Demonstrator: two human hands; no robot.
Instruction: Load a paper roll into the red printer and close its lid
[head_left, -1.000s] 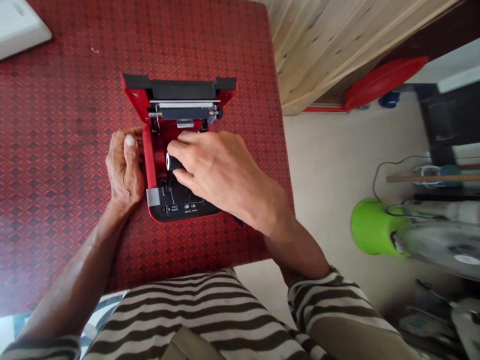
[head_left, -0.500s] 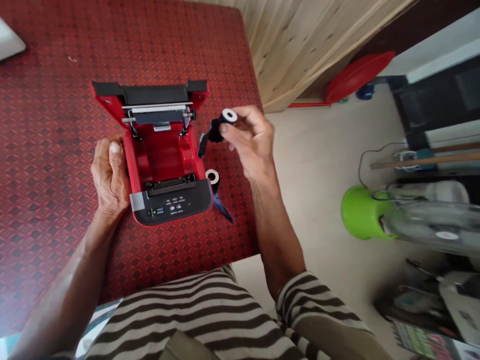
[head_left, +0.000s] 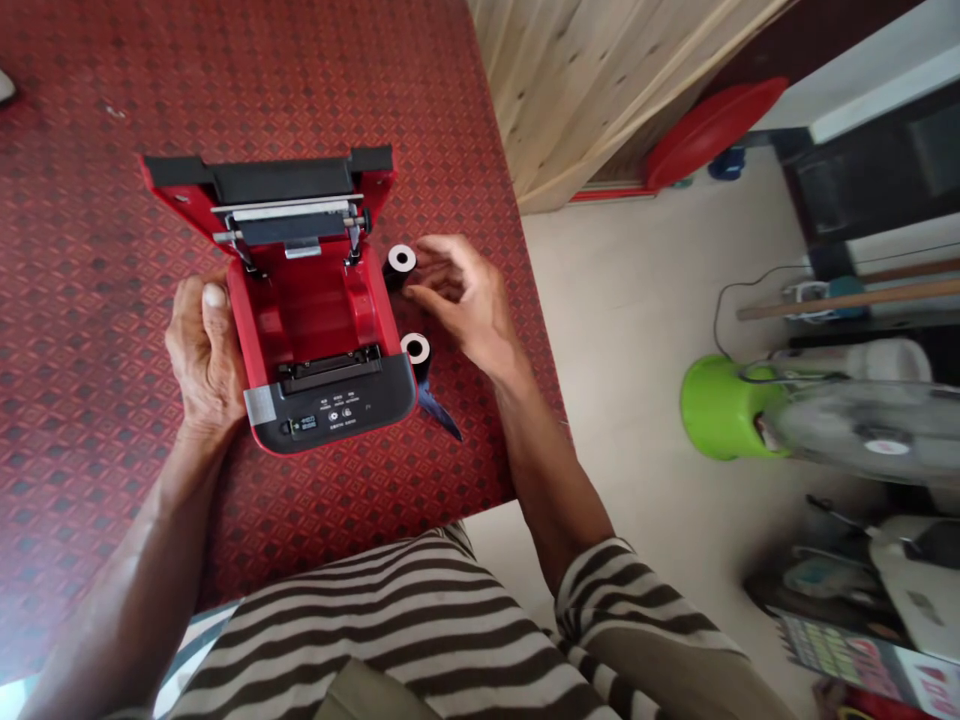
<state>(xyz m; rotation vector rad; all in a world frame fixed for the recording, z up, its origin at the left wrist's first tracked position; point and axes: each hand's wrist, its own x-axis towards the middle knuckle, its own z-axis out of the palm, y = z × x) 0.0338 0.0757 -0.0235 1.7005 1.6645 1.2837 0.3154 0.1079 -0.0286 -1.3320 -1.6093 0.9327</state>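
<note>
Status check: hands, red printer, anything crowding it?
Left hand against side of red printer. Right hand open by farther black roll, contact unclear. Printer lid raised. Nearer black roll close beside printer's right edge.

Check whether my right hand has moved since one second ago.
Yes: your right hand moved right, toward the right edge of the table, from over the red machine to beside it.

Left fingers (head_left: 185,293) — partly hidden, panel lettering (head_left: 346,412) — too small, white object (head_left: 4,88) cut off
</note>
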